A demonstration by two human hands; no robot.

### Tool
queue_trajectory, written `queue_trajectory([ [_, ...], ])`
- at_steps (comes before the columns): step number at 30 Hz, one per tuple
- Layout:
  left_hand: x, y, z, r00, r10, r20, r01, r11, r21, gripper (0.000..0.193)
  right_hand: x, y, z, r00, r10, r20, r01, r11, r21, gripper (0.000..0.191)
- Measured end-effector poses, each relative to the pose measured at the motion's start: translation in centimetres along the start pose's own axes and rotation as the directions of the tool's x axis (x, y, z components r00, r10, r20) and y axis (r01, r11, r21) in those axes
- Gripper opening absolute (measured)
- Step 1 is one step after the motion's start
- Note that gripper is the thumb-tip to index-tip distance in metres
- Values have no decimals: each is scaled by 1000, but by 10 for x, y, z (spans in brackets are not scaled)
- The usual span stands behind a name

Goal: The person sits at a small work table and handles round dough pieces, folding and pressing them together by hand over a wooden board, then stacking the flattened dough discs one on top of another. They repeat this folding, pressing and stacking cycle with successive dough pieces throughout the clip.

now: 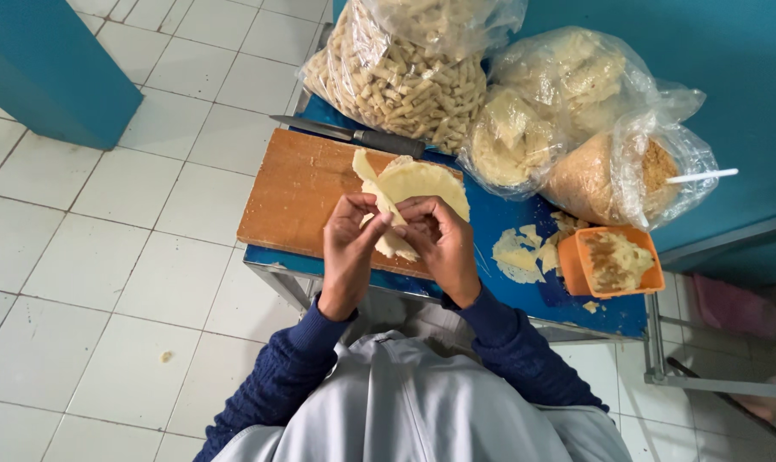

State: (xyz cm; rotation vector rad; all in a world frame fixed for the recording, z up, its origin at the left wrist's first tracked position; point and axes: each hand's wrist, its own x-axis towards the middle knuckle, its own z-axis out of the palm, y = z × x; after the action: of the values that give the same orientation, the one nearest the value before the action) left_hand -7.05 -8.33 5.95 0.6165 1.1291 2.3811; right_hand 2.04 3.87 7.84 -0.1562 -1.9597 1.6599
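The white tiled floor [105, 197] occupies the left of the view. The worktop [525, 224] is a small blue table on a metal frame.

1. Wooden cutting board [298, 192]: lies on the left part of the worktop. Its left half is bare.
2. Knife [353, 133]: lies along the far edge of the board, blade to the left, dark handle to the right. Neither hand touches it.
3. Left hand [349, 248]: raised over the near right corner of the board. Its fingers [377, 229] are narrowed and pinch the dough piece from the left.
4. Dough piece [392, 244]: a pale, thin sheet, partly folded or rolled, held between both hands just above the board. Whether filling is inside cannot be told.
5. Round dough sheets [422, 180]: pale, flat, on the right end of the board, just beyond the hands.
6. Right hand [443, 244]: fingers curled close, gripping the same dough piece from the right.
7. Dough scraps [520, 252]: loose offcuts on the bare blue surface.
8. Orange container [612, 261]: near the right front edge, holding a crumbly brown and pale mass.
9. Clear plastic bags [405, 77]: along the far side; the left one is full of short, pale rolled sticks, and the others hold pale sheets and brown crumbs.

Progress, as judged: one piece is mid-shaping. The full bag suggests many pieces are complete. The sheets on the board remain unshaped.
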Motion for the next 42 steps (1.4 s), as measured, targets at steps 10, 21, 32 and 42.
queue_trajectory([
  [10, 5, -7, 2, 997, 79, 16, -81, 988, 129, 12, 3, 16, -18, 988, 147, 54, -152, 984, 96, 16],
  [21, 3, -10, -1, 998, -37, 45, 32, 995, 93, 10, 3, 21, -23, 978, 207, 35, -210, 968, 136, 16],
  [32, 8, 7, 7, 990, 71, 123, -123, 857, 500, 33, 9, 41, -30, 927, 358, 107, -367, 819, 441, 11],
  [42, 19, 13, -1, 992, 97, 75, -110, 975, 194, 4, 20, 30, -30, 890, 449, 78, -387, 652, 652, 17],
])
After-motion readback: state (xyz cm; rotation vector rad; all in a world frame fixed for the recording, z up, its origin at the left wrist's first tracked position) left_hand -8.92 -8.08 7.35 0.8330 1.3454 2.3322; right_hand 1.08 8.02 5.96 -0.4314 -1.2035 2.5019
